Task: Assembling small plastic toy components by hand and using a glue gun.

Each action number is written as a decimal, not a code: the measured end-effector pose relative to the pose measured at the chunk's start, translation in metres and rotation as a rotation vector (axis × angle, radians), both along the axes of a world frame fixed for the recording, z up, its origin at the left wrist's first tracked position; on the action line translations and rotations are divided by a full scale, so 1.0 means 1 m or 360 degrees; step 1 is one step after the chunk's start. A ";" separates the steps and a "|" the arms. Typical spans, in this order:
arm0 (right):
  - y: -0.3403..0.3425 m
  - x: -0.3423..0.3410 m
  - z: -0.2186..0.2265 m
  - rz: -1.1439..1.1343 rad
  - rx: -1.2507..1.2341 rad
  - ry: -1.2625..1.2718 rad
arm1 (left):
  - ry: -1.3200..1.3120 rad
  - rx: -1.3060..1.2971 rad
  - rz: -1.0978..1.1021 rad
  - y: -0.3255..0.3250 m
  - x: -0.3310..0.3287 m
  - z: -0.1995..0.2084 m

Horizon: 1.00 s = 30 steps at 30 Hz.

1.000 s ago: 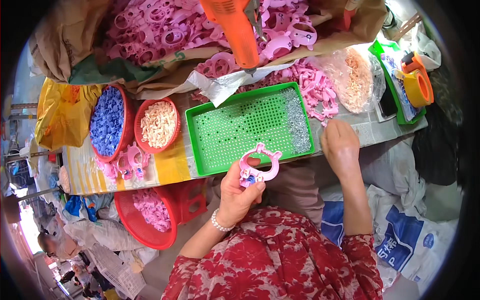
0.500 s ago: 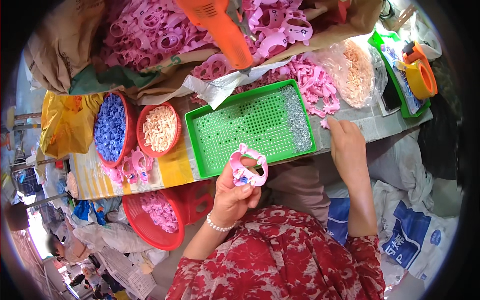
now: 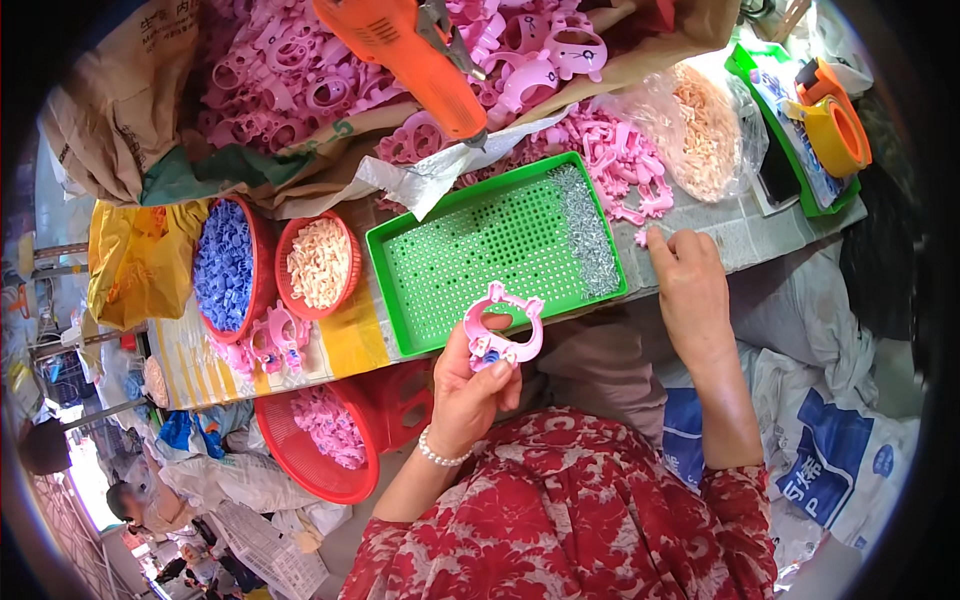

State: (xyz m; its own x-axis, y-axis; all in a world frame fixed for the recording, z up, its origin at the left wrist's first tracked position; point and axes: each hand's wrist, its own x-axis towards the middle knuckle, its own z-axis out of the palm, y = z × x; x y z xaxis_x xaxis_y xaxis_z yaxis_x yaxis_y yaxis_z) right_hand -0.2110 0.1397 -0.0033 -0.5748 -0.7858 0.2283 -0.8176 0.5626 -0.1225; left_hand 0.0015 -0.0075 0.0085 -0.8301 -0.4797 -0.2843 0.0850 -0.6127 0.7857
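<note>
My left hand [image 3: 467, 394] grips a pink plastic ring-shaped part [image 3: 497, 362] with small lugs on its rim, above the near edge of a green perforated tray [image 3: 395, 345]. A blue insert [image 3: 490, 357] sits at the lower side of the ring, near my thumb. Over by the table's front edge, my right hand [image 3: 692, 290] has curled fingers, their tips at a small pink plastic piece [image 3: 641, 238]; its thumb is hidden. Silvery screws [image 3: 592, 245] lie along the tray's right end. Behind that small piece is a pile of pink parts [image 3: 622, 165].
An orange power screwdriver [image 3: 425, 75] hangs over a big sack of pink parts [image 3: 290, 75]. Red baskets hold blue pieces [image 3: 226, 262] and cream pieces [image 3: 318, 262]. Tape rolls [image 3: 835, 135] stand at the right in a green tray [image 3: 835, 215]. A red basket [image 3: 275, 445] sits below the table.
The view has shifted slightly. My left hand has turned the pink ring a little. My right hand stays at the small pink piece, its fingers bent somewhat more.
</note>
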 end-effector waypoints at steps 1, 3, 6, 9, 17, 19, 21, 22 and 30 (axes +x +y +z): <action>0.000 -0.001 -0.001 -0.0004 0.0002 0.0000 | -0.0082 0.0011 0.0009 0.000 0.000 0.001; 0.000 -0.005 -0.004 -0.0023 -0.0009 -0.0011 | -0.0064 0.0007 0.0007 0.001 0.000 0.000; 0.003 -0.017 -0.009 0.0002 -0.0090 -0.0117 | -0.0040 0.0031 0.0024 0.000 0.002 0.001; 0.007 -0.019 -0.002 0.0013 -0.0550 -0.0418 | -0.0006 0.0150 0.0054 -0.003 0.005 0.001; -0.002 0.048 0.006 0.0062 -0.1425 -0.2328 | 0.0135 0.0381 0.0019 -0.005 0.002 -0.001; -0.007 0.064 0.000 0.0142 -0.1454 -0.2674 | 0.0258 0.0534 -0.0097 -0.006 0.003 -0.002; -0.014 0.075 -0.003 0.0222 -0.1487 -0.2869 | 0.0245 0.0596 -0.0128 -0.005 0.003 0.000; -0.018 0.079 -0.004 0.0248 -0.1489 -0.2956 | 0.0256 0.0693 -0.0121 -0.004 0.004 0.000; -0.031 0.083 -0.008 0.0578 -0.1501 -0.2566 | 0.0406 0.1057 -0.0225 0.000 0.006 -0.005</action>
State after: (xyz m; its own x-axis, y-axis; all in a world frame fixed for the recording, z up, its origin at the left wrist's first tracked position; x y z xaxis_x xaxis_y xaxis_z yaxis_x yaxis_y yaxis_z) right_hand -0.1279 0.1092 -0.0118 -0.5071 -0.8577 0.0849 0.3254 -0.2817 -0.9026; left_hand 0.0076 -0.0075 0.0033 -0.9508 -0.1560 -0.2677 0.1005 -0.9725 0.2101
